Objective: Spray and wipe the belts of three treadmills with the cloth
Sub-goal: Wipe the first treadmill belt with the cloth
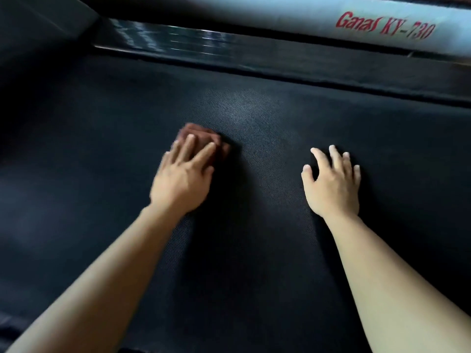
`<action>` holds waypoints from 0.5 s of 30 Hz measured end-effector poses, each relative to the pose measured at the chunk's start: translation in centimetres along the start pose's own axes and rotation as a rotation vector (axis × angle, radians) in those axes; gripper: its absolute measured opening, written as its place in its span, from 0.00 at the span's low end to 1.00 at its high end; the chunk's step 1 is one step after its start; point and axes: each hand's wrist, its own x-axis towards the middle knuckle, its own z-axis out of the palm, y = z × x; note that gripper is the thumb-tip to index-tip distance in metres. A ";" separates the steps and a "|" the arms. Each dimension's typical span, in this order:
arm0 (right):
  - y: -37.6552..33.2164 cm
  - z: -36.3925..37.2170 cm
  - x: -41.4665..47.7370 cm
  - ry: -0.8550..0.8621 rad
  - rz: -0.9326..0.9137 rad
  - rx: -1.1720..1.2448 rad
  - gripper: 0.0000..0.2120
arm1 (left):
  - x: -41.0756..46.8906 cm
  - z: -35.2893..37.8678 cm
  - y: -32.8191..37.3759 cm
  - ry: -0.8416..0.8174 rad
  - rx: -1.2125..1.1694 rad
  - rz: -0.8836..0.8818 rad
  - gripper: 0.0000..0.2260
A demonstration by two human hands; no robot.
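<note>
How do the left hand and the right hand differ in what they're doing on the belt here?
The left hand presses a reddish-brown cloth; the right hand has nothing under it but the treadmill belt. The left hand's fingers lie close together, the right hand's are spread. Both are palm down, arms outstretched.

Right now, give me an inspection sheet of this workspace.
Surface: black textured belt, with a paler patch ahead of the hands.
Job's things: brown folded cloth lying on the belt.
Clutter: nothing seen.
Hands: left hand presses flat fingers on the cloth and is blurred; right hand rests spread on the belt, holding nothing.
Cables: nothing seen.
Surroundings: glossy dark rail beyond the belt; pale frame lettered Ganas KY-730 in red.
</note>
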 end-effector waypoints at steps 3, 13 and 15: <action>-0.1 0.0 0.0 0.005 0.005 0.003 0.24 | 2.4 -0.9 -3.5 0.015 0.017 -0.148 0.27; -0.3 0.0 0.1 0.016 0.015 0.017 0.23 | 6.6 2.1 10.1 -0.015 0.022 0.124 0.27; -0.3 -0.1 0.2 0.020 0.014 0.013 0.23 | 4.2 2.3 13.0 -0.046 -0.019 0.222 0.25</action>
